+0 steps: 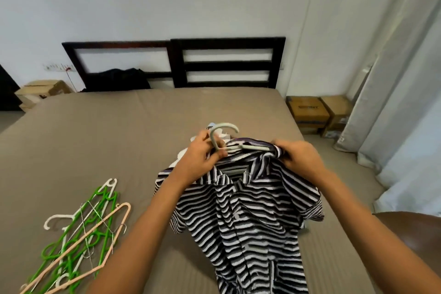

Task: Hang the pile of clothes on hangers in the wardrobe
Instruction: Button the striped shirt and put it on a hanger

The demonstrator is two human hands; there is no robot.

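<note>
Brown bed [95, 138]; above it, left hand [202, 154] around pale hanger [253, 147], right hand [299, 154] tight on striped shirt [250, 210]

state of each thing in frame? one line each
pale hanger: hook up, one arm exposed
striped shirt: held up, partly on hanger
left hand: grips hanger neck
right hand: grips shirt shoulder at hanger arm
spare hangers: tangled heap on bed
dark garment: crumpled by headboard
</note>
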